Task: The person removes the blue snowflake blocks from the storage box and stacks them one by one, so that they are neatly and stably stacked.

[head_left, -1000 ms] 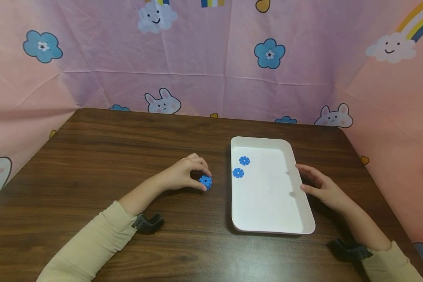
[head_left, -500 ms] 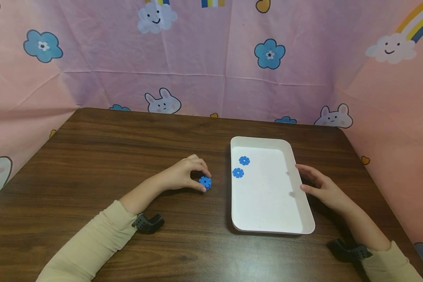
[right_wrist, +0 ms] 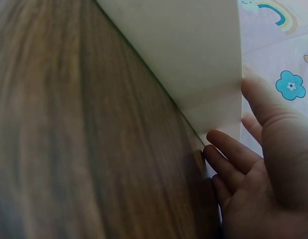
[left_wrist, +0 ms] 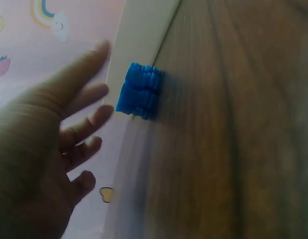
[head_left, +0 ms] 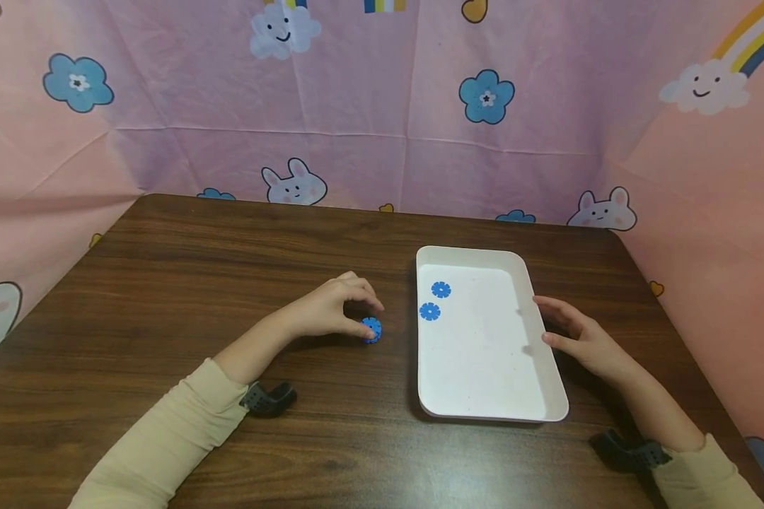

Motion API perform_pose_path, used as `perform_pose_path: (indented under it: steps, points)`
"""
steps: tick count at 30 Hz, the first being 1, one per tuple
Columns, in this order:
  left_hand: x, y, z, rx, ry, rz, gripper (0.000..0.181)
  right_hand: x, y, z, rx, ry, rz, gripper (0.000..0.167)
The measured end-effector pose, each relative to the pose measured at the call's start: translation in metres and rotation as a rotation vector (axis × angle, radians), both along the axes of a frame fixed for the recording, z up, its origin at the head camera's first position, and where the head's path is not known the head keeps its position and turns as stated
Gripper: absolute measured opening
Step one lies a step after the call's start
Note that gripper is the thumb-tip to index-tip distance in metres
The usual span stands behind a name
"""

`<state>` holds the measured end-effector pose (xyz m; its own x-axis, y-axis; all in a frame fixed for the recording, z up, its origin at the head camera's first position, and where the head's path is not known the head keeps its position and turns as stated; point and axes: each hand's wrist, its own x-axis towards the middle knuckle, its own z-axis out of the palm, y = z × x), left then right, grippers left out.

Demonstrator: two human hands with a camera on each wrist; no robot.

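A small stack of blue notched plastic discs stands on the table left of the white tray. In the left wrist view the stack shows its ridged side. My left hand hovers just above and beside it, thumb and fingers spread apart; in that wrist view a gap separates the hand from the discs. Inside the tray, one blue disc and a second blue disc lie flat near the left wall. With loosely bent fingers, my right hand touches the tray's right outer wall.
Brown wood-grain table carries everything. Behind it and at both sides hangs a pink and purple printed cloth. A black wrist mount sits on the left forearm, another black mount on the right.
Earlier my left thumb and fingers pinched the disc stack; now they have parted and lifted slightly off it, leaving it on the table. The right hand and tray stay put.
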<state>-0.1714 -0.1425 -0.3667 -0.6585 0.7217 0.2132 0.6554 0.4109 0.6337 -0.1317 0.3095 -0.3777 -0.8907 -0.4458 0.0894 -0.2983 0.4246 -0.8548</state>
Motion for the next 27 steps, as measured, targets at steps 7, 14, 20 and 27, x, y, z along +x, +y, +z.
perform_pose_path:
  steps: [7,14,20,27]
  points:
    - [-0.002,0.012,0.018,0.023,0.022,0.027,0.039,0.000,-0.001,0.001,0.011,-0.008,-0.007,0.057]
    - [-0.014,0.035,0.033,-0.010,0.071,0.058,0.041,0.000,0.000,-0.001,0.025,-0.022,-0.018,0.057]
    - [-0.029,0.055,0.040,-0.063,0.060,0.060,0.043,0.000,0.001,-0.002,0.018,-0.006,-0.014,0.057]
    - [-0.047,0.076,0.045,-0.137,0.047,0.026,0.045,-0.001,0.001,-0.001,0.005,-0.006,-0.006,0.057]
